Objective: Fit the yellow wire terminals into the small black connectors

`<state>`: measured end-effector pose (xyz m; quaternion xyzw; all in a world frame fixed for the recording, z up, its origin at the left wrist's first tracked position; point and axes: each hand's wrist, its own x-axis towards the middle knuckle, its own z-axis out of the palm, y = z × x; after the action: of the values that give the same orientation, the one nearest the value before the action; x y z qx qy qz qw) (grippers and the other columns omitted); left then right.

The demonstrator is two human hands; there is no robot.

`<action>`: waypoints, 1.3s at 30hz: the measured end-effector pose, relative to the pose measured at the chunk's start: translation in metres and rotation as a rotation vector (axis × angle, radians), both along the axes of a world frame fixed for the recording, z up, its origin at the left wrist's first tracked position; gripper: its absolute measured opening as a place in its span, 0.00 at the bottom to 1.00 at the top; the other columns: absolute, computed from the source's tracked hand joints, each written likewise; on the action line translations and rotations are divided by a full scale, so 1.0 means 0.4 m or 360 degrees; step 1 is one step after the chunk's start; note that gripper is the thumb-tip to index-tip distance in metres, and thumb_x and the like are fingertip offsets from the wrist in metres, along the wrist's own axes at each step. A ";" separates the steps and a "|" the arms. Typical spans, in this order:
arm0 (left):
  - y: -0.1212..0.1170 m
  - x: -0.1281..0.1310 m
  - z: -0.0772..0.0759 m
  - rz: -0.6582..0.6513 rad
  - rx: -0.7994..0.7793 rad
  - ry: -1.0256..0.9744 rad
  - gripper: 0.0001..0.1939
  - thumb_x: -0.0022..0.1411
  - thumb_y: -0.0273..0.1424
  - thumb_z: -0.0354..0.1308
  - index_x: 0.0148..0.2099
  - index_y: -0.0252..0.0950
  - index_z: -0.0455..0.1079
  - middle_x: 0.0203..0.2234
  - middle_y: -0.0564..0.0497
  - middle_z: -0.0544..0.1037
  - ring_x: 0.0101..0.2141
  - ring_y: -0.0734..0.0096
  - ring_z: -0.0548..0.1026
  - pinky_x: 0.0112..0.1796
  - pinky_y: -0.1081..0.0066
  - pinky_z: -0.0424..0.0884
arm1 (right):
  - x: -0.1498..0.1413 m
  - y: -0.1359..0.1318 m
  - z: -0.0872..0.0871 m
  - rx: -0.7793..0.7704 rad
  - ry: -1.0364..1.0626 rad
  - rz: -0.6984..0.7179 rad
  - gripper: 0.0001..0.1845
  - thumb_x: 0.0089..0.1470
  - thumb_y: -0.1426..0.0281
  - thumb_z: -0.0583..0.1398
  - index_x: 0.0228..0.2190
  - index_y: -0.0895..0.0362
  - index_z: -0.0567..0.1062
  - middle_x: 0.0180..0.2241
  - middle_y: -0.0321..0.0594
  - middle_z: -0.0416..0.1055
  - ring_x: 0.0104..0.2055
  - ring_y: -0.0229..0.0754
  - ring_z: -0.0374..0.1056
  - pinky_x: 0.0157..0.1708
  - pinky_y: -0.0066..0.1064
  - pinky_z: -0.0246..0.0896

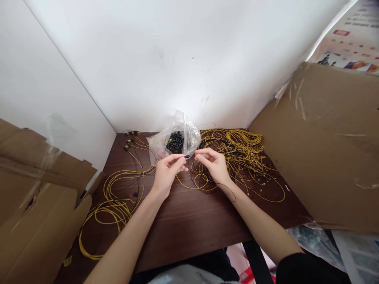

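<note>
My left hand (166,172) pinches a small black sleeve-like piece (187,156) between thumb and fingertips, its free end pointing right. Just across a narrow gap, my right hand (215,165) has its thumb and forefinger pressed together on what looks like a thin wire's end, too small to make out fully. A thin dark wire (235,194) loops at my right wrist. Behind both hands sits a clear plastic bag (192,136), open toward me, with many small black pieces (175,142) inside.
A tangle of yellow wires (239,144) spreads over the right of the brown table (189,225). Coiled yellow wires (102,211) lie at the left, with black-ended pieces (128,145) behind. Cardboard panels (319,150) flank both sides; a white wall (166,71) closes the back.
</note>
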<state>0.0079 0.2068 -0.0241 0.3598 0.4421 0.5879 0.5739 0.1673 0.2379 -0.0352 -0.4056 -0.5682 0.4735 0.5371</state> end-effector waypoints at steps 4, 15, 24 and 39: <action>-0.002 0.003 0.005 -0.0058 -0.0095 -0.0166 0.12 0.45 0.30 0.69 0.35 0.31 0.77 0.27 0.48 0.79 0.27 0.72 0.77 0.37 0.68 0.74 | -0.003 -0.003 0.012 -0.0227 0.0317 0.0014 0.13 0.41 0.64 0.69 0.30 0.55 0.77 0.29 0.37 0.75 0.33 0.40 0.72 0.39 0.38 0.70; -0.007 0.018 0.005 -0.0179 -0.0236 -0.0493 0.13 0.45 0.29 0.71 0.34 0.27 0.77 0.27 0.47 0.79 0.27 0.75 0.76 0.36 0.72 0.74 | -0.018 -0.025 0.011 -0.0145 0.0332 0.0128 0.08 0.44 0.68 0.68 0.30 0.54 0.78 0.32 0.37 0.77 0.37 0.39 0.73 0.45 0.38 0.68; -0.011 0.022 0.005 -0.0122 -0.0144 -0.0289 0.12 0.46 0.33 0.70 0.32 0.29 0.78 0.27 0.48 0.79 0.30 0.73 0.76 0.36 0.70 0.76 | -0.017 -0.028 0.016 -0.0120 0.0370 0.0184 0.07 0.45 0.69 0.68 0.30 0.54 0.78 0.31 0.35 0.78 0.34 0.37 0.74 0.42 0.34 0.70; -0.007 0.024 -0.012 0.0034 0.0103 -0.0105 0.10 0.48 0.29 0.68 0.37 0.35 0.79 0.31 0.50 0.81 0.33 0.71 0.79 0.40 0.70 0.78 | -0.014 -0.025 0.016 -0.0102 0.0329 0.0166 0.07 0.44 0.69 0.68 0.30 0.54 0.78 0.30 0.35 0.78 0.32 0.36 0.73 0.37 0.31 0.71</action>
<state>0.0174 0.2038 -0.0288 0.3539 0.4074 0.6195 0.5701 0.1617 0.2281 -0.0288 -0.3415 -0.5146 0.5581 0.5542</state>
